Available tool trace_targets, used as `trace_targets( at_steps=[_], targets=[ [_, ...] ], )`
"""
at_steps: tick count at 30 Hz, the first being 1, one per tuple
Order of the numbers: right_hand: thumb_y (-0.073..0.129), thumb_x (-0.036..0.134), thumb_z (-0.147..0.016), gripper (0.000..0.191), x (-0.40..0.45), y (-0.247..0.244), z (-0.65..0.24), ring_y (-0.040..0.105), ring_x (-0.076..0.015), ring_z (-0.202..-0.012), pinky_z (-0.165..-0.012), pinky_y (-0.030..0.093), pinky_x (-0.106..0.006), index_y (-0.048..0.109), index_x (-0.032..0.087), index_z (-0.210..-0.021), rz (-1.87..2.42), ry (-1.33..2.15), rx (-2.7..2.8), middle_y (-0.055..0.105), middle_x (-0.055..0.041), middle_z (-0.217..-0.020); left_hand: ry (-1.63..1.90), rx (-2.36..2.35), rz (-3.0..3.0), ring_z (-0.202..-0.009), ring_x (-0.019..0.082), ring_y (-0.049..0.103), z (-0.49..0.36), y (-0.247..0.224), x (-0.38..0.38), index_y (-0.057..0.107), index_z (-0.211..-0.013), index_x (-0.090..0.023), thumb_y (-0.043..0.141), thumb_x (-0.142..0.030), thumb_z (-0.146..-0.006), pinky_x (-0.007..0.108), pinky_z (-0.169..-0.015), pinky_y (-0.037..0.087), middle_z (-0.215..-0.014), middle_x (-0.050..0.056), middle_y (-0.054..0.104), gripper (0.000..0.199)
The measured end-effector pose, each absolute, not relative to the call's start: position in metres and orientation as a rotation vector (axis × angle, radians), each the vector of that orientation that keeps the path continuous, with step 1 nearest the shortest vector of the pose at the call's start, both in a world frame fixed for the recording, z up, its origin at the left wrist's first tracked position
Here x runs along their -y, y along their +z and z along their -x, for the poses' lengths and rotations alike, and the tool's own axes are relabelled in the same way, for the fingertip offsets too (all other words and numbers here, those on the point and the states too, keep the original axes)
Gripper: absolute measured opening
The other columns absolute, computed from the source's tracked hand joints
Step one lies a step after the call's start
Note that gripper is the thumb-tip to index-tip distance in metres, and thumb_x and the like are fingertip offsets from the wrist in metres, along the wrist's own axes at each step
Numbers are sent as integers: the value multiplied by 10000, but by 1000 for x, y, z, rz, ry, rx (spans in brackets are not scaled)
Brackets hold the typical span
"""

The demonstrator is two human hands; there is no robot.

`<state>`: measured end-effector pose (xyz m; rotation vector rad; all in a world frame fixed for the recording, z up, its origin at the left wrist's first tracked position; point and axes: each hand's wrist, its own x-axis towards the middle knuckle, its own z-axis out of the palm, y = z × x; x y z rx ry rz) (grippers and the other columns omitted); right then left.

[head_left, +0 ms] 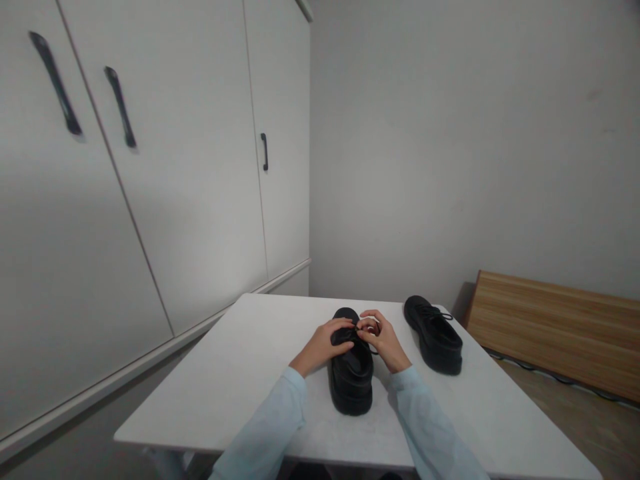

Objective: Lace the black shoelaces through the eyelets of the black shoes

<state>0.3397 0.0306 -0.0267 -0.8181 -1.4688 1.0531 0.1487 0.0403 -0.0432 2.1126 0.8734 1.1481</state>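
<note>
A black lace-up shoe (352, 393) stands upright on the white table, its heel toward me and its toe pointing away. My left hand (325, 343) lies over the left side of the shoe's lacing, fingers and thumb curled in at the laces. From the right, my right hand (383, 339) pinches the black shoelace (375, 352) above the tongue, with part of the lace hanging at the shoe's right side. Fingertips of both hands nearly meet there and hide the knot area. A matching black shoe (440, 347) with tied laces stands farther right, untouched.
The white table (240, 380) reaches toward a grey wall (450, 167). White cabinet doors (190, 167) with dark handles rise on the left. A wood-grain board (555, 327) leans beyond the table's right edge.
</note>
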Motion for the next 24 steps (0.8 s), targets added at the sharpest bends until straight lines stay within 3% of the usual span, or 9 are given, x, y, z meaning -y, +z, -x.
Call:
trace_targets(
  at_steps=[15,24],
  targets=[
    [761,271,-663,258,-38,-33,-340,627,-155,-763,-730,471,-280,579,206,-833,791,1032,1352,642,5,-787,1134,-862,-2119,-1219,248,522,-148,-45,-42,646,-1145,-206,709,-345,-748,407,-1085,351,-1283,106,598,425],
    [749,288,-672,253,-38,-31,-343,630,-145,-683,-713,481,-295,554,205,-811,781,1033,1322,628,17,-772,1115,-870,-2113,-1225,255,516,-148,-42,-40,654,-1135,-208,708,-330,-746,415,-1086,342,-1285,107,596,411]
  ],
)
